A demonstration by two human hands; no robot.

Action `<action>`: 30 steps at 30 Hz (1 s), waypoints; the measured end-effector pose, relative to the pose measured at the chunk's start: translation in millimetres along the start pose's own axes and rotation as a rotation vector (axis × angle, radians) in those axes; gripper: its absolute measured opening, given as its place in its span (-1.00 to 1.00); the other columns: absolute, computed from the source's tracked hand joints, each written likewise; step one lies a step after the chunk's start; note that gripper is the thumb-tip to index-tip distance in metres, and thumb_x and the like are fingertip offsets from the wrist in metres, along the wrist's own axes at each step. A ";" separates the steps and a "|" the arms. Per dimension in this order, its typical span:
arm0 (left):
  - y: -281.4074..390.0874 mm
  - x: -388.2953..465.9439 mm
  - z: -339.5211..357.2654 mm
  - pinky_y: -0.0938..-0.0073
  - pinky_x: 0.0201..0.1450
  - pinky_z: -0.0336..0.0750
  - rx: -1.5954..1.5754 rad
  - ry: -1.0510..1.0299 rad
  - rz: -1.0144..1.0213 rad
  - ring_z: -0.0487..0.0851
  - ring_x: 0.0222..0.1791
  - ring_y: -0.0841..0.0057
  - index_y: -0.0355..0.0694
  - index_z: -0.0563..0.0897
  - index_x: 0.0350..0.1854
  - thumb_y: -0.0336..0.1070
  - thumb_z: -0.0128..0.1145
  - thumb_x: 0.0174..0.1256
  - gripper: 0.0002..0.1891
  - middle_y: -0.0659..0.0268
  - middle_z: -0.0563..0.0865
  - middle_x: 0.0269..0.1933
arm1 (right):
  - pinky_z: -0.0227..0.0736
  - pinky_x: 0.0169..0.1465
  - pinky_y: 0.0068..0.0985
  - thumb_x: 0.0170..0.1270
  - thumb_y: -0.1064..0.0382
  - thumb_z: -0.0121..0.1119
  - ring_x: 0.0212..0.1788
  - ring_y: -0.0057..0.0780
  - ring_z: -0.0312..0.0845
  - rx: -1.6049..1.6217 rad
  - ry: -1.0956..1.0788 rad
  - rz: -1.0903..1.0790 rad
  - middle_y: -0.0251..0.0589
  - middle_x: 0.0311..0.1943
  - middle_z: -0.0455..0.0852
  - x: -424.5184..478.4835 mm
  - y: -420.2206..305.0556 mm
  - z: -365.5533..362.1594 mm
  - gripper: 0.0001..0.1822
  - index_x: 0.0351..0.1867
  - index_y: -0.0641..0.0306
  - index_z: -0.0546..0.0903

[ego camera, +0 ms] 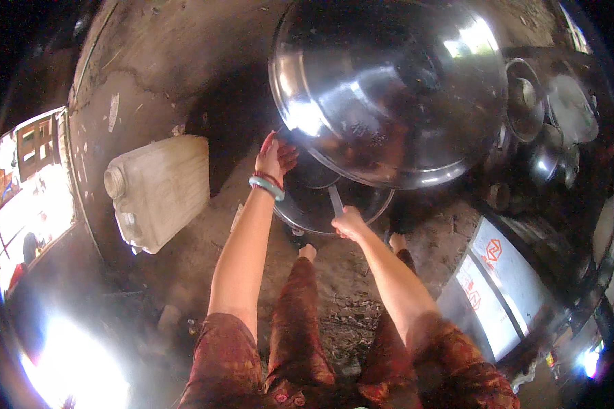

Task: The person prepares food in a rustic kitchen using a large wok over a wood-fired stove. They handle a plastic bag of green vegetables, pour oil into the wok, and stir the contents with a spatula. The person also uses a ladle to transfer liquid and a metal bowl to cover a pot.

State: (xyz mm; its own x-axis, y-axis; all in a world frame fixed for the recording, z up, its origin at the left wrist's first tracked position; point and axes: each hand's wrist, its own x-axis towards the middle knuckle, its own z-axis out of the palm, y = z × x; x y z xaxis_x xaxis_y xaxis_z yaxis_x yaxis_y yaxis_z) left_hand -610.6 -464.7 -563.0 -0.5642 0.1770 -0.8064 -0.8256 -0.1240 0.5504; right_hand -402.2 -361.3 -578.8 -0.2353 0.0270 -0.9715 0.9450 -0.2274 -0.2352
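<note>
A large, shiny metal basin or lid (pixel 389 102) fills the upper middle of the view. My left hand (pixel 277 157), with a pale bangle (pixel 267 185) and a red band at the wrist, is raised at its lower left rim. Its fingers are curled, and whether they grip the rim is unclear. My right hand (pixel 349 223) is closed around the flat handle (pixel 336 200) of a ladle or scoop. That handle reaches into a wide, dark pan or basin (pixel 299 212) below the shiny metal. The ladle's far end is hard to make out.
A dirty white plastic jerrycan (pixel 161 191) is at the left. Metal bowls and pots (pixel 526 99) are in the dim area at right. White panels with red printing (pixel 504 286) lie lower right. Below is an earthen floor (pixel 350 307) with litter, beside my feet (pixel 307 252).
</note>
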 end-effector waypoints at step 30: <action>-117.1 -261.8 -122.2 0.46 -0.46 0.55 -0.041 0.257 -0.160 0.63 -0.51 0.34 -0.36 0.47 -0.20 -0.18 -0.05 0.24 -0.70 0.11 0.62 -0.37 | 0.15 -0.61 -0.60 -0.07 0.32 0.22 -0.61 -0.72 0.23 -0.378 -0.284 -0.548 -0.41 -0.69 0.37 -233.3 68.2 -72.5 -0.76 -0.42 0.38 0.43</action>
State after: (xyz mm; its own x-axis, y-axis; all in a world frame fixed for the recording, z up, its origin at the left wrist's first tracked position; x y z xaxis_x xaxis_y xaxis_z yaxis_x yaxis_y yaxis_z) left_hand -365.9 -615.8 -442.8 -0.4033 -0.0544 -0.9134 -0.9004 -0.1543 0.4068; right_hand -266.4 -312.5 -370.2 -0.6995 -0.2250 -0.6783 0.6759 0.1001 -0.7302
